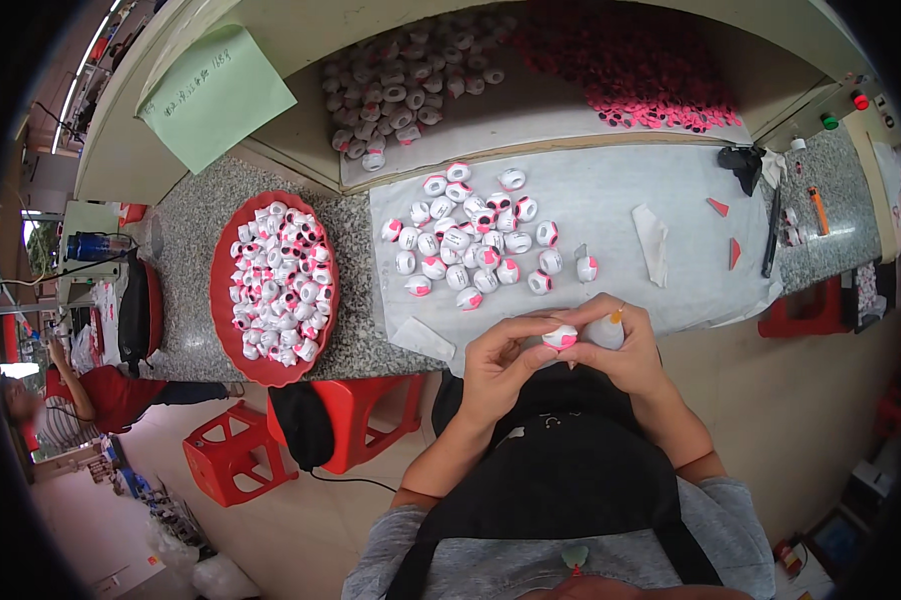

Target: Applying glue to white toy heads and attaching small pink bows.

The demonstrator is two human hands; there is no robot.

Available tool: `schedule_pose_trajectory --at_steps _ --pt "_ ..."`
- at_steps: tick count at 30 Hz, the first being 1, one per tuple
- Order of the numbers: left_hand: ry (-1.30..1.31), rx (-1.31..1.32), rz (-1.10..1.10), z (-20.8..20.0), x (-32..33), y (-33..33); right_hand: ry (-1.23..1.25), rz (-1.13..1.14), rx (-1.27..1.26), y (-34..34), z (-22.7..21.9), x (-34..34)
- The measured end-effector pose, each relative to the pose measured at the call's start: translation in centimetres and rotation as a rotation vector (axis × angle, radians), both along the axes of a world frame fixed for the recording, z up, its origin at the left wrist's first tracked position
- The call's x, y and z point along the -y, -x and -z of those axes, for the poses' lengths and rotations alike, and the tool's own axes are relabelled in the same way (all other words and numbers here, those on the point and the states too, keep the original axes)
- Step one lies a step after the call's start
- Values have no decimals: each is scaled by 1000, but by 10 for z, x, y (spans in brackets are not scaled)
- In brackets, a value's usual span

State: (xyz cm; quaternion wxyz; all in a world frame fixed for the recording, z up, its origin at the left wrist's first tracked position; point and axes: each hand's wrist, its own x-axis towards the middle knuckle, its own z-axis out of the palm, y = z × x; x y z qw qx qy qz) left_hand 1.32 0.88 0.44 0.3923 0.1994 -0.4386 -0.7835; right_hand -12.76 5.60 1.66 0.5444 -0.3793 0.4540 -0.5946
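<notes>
Small round bead point(560, 337), white with a pink band, pinched between the left hand point(499, 362) and right hand point(626, 345), both grips closed narrowly on it, just before the bench point(371, 330) edge.

We hold 1 small bead point(560, 336) between both hands, left hand point(496, 365) and right hand point(626, 350), just in front of the surface point(186, 250). Behind them, a sheet point(631, 205) carries a cluster of beads point(476, 245). Left of the sheet sits a tray point(223, 300) full of beads. Farther back, a raised shelf point(531, 100) bears 2 more heaps. Below the tray stands a stool point(366, 415).
</notes>
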Motion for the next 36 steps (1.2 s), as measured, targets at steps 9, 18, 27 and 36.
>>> schedule_pose_trajectory --at_steps 9,18,27,36 --pt "114 -12 -74 3 -1 1 -19 31 91 -6 -3 -2" --pt "22 36 -55 1 -1 1 -16 34 103 -4 -5 3" --pt "-4 16 -98 3 -4 6 -17 52 116 -6 -2 2" --pt "-13 21 -147 3 -7 8 -19 83 148 -10 2 2"
